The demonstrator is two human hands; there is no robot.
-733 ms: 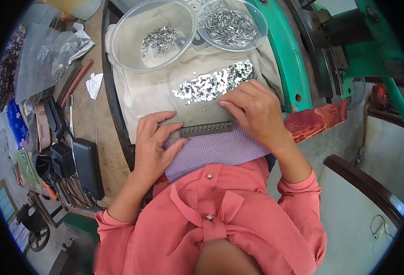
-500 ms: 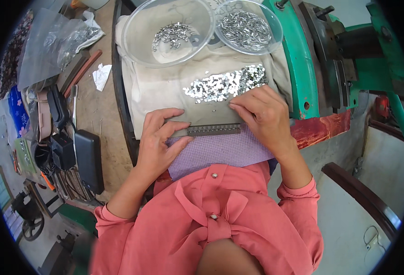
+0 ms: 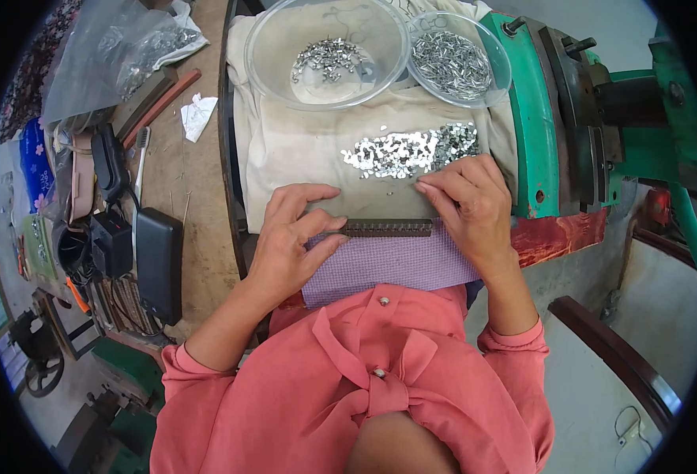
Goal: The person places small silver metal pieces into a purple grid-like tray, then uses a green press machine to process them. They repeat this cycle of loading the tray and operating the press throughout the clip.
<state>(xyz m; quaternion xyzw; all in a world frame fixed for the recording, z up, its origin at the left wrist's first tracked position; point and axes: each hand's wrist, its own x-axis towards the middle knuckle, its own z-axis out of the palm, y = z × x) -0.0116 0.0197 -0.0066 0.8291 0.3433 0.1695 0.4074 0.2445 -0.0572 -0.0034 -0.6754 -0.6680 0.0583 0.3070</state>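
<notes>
A dark, narrow metal bar [image 3: 388,228] with a row of notches lies across the near edge of the cloth. My left hand [image 3: 291,234] holds the bar's left end between thumb and a finger, its index finger stretched out above. Beyond the bar spreads a pile of small, shiny silver metal pieces [image 3: 400,154]. At the pile's near right side is my right hand [image 3: 475,207], thumb and index fingertips pinched together. Whatever may be between those fingertips is too small to make out. One loose silver piece [image 3: 389,193] lies between pile and bar.
Two clear plastic bowls, a large one [image 3: 255,75] and a smaller one [image 3: 508,77], hold small silver parts at the back. A green machine [image 3: 531,150] stands on the right. On the left bench lie a black case [image 3: 159,268], a toothbrush [image 3: 140,162] and plastic bags [image 3: 88,63].
The whole view has shifted, so everything around the hands appears farther right. Both hands keep nearly the same places relative to the bar and the pile.
</notes>
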